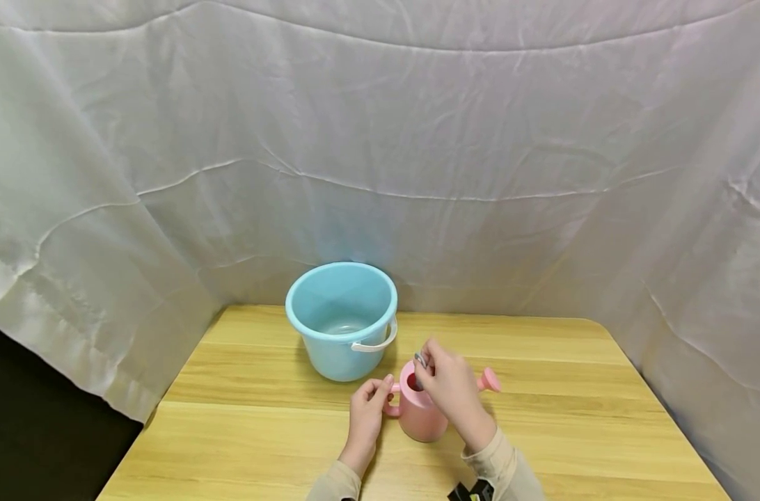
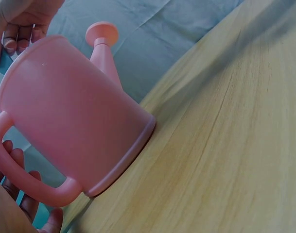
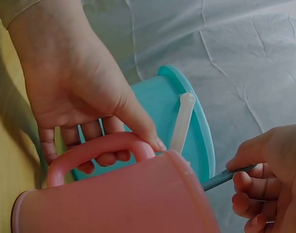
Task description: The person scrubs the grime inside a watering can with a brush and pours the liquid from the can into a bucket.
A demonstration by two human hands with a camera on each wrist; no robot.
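Note:
A pink watering can (image 1: 422, 419) stands upright on the table, its handle to the left and its spout with a round rose (image 1: 491, 379) to the right. My left hand (image 1: 364, 416) holds the can's handle (image 3: 99, 148), thumb at the top and fingers curled behind it. Over the can's opening, my right hand (image 1: 453, 390) pinches a thin grey-blue stick-like tool (image 3: 228, 178) between thumb and fingers. The tool's lower end goes into the can and is hidden, so its kind cannot be told.
A light blue bucket (image 1: 345, 358) with a white handle (image 1: 376, 344) stands behind the can, slightly left. Wooden table (image 1: 580, 417) extends around both. A grey-white curtain (image 1: 480, 174) hangs along the back and sides.

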